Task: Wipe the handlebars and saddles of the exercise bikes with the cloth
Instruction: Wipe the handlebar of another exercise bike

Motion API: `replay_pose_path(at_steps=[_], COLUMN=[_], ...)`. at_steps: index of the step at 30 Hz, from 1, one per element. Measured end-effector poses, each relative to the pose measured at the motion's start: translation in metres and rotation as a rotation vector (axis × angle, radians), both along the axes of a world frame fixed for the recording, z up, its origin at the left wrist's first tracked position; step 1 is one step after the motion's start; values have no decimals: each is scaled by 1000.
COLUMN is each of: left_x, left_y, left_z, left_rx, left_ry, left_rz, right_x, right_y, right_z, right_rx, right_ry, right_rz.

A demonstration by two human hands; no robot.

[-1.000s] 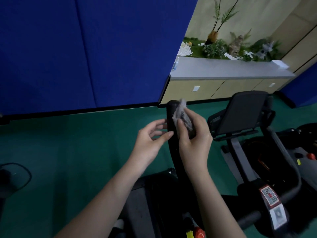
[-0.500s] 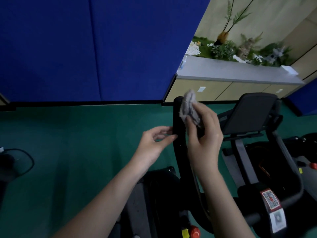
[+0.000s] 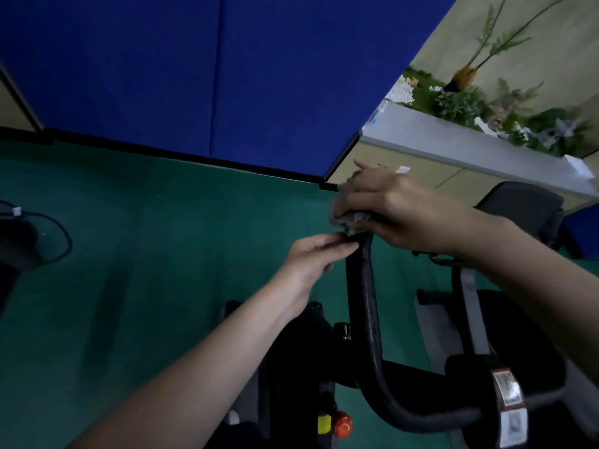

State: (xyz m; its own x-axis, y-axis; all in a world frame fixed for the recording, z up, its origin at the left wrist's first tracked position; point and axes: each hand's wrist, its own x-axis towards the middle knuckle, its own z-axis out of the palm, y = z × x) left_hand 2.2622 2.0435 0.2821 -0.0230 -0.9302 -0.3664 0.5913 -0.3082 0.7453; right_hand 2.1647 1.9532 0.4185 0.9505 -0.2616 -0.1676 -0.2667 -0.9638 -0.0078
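Note:
A black curved handlebar [image 3: 366,303] rises from the exercise bike in front of me. My right hand [image 3: 395,209] wraps a grey cloth [image 3: 351,219] over the bar's top end, fingers curled round it. Just below and left, my left hand [image 3: 314,257] touches the side of the bar with its fingertips, fingers nearly straight. Most of the cloth is hidden under my right hand. A dark saddle-like seat [image 3: 522,202] of a second bike shows behind my right forearm.
A blue padded wall [image 3: 194,76] stands ahead above green flooring [image 3: 146,238]. A wood cabinet with a grey top [image 3: 453,140] carries plants at the right. A dark object with a cable [image 3: 19,241] lies at the left. A red knob [image 3: 342,424] sits low on the bike frame.
My right hand moved the cloth from the side of the bar up over its top end and closed round it. The left hand stayed beside the bar. My view tilted and moved closer.

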Motion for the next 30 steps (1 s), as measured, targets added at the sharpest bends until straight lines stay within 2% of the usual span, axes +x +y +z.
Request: replay_pose_path(at_steps=[6, 10, 13, 19, 22, 27, 28, 30], left_x=[-7, -11, -12, -11, -9, -6, -5, -2], left_y=[2, 1, 0, -2, -3, -3, -4, -4], left_z=[-8, -12, -13, -14, -14, -11, -11, -11], left_rx=[-7, -1, -4, 1, 6, -8, -10, -15], left_ry=[97, 147, 161, 175, 173, 148, 135, 115], left_rz=[18, 51, 52, 40, 36, 4, -4, -16], right_x=[16, 28, 45, 51, 43, 13, 7, -6], right_y=[-11, -10, -19, -20, -15, 4, 9, 16], right_z=[9, 7, 14, 13, 14, -3, -5, -13], right_rx=[-67, -9, 81, 37, 80, -67, -49, -23], right_ry=[103, 294, 431, 471, 402, 221, 152, -106], right_rz=[98, 173, 93, 67, 44, 96, 79, -10])
